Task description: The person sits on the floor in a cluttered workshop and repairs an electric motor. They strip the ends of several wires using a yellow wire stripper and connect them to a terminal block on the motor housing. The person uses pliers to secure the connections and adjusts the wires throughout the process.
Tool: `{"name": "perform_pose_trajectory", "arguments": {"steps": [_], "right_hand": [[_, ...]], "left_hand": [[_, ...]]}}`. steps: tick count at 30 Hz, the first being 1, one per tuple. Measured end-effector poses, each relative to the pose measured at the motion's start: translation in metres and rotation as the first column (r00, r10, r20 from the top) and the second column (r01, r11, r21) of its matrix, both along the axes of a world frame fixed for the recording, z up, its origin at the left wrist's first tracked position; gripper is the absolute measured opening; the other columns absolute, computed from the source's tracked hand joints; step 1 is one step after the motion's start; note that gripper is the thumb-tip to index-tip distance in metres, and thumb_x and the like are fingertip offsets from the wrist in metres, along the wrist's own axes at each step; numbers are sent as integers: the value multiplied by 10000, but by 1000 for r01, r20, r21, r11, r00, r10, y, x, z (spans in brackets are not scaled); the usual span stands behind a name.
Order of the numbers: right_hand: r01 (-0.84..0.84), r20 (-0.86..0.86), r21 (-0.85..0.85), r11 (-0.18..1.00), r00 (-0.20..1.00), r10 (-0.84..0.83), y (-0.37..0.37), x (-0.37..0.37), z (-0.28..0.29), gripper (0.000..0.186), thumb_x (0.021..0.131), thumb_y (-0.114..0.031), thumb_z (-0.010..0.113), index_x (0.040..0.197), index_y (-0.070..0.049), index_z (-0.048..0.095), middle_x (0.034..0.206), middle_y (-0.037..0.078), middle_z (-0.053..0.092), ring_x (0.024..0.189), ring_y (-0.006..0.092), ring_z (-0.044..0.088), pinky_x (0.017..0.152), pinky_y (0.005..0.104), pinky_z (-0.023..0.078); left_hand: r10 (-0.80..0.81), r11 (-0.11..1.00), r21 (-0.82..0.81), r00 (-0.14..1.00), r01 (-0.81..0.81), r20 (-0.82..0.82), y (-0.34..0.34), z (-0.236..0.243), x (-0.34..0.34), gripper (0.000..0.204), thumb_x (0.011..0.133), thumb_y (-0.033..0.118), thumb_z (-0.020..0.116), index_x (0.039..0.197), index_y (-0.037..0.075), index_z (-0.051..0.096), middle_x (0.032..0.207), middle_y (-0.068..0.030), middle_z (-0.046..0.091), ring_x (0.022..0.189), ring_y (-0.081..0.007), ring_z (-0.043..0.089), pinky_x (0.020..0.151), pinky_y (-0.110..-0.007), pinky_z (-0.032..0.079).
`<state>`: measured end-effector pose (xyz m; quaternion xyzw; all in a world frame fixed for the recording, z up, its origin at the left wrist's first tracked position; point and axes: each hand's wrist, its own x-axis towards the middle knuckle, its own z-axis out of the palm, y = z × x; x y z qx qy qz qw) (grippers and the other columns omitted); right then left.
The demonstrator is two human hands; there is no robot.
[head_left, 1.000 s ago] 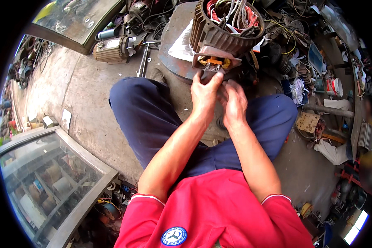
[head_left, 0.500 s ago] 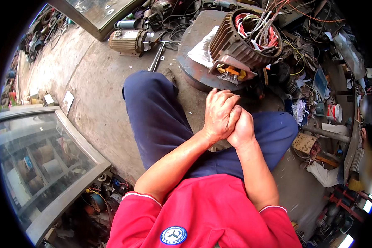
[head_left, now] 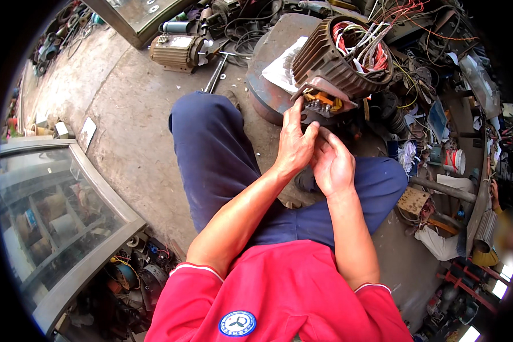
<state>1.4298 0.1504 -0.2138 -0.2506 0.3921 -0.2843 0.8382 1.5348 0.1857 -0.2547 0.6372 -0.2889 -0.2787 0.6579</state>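
Note:
My left hand is open, its fingers stretched toward the lower edge of a ribbed motor housing; whether they touch it I cannot tell. Close beside it, my right hand is cupped open with the palm partly up, its fingertips near the left thumb. Neither hand holds anything. The motor housing lies tilted on a round metal plate, with red and white wires coiled inside its open end. Orange parts and metal terminals show in the terminal box on its near side.
A smaller motor and a long metal tool lie on the floor beyond my left knee. A glass-fronted cabinet stands at the left. Cables, papers, a white bucket and a metal bar crowd the right side.
My hands were clasped together over my lap. They have come apart, and the left fingers have straightened forward toward the motor housing while the right palm has turned into view.

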Motion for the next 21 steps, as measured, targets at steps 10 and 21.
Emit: {"name": "perform_pose_trajectory", "arguments": {"steps": [10, 21], "right_hand": [[51, 85, -28, 998, 995, -49, -21, 21, -9, 360, 1004, -261, 489, 1261, -11, 520, 1174, 130, 603, 1062, 263, 590, 926, 407, 483], [149, 7, -128, 981, 989, -149, -39, 46, -13, 348, 976, -246, 614, 1222, -12, 535, 1064, 122, 612, 938, 222, 614, 794, 350, 518]], "left_hand": [[-113, 990, -88, 991, 107, -72, -1, -6, 5, 718, 833, 16, 556, 1511, 47, 322, 1379, -142, 411, 1181, -253, 523, 970, -351, 470], [-109, 987, -122, 992, 101, -67, -2, -9, 3, 722, 791, -68, 485, 1492, 32, 345, 1408, -149, 393, 1237, -254, 487, 1026, -353, 437]]}}
